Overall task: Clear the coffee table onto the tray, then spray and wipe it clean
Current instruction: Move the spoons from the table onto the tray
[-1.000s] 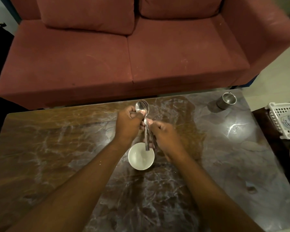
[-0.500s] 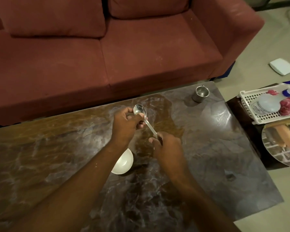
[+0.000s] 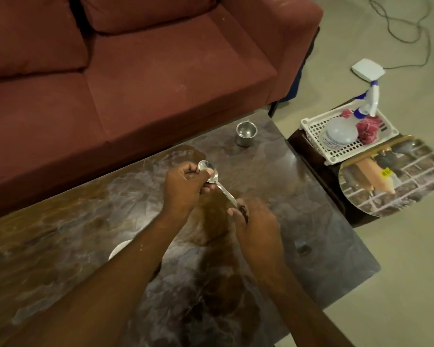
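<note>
Two steel spoons are held together above the dark marble coffee table. My left hand pinches their bowls, and my right hand grips the handle ends. A white bowl sits on the table, mostly hidden under my left forearm. A small steel cup stands near the table's far right corner. To the right, on a low dark stand, lies a round printed tray. Behind it, a white basket holds a spray bottle and a red cloth.
A red sofa runs along the far side of the table. On the floor at the right lie a white box and a cable. Bare floor borders the table's right edge.
The view has swung right, bringing the basket and tray into sight. The spoons have tilted so their handles point right, with my right hand sliding down to the handle ends. The bowl is now under my left forearm.
</note>
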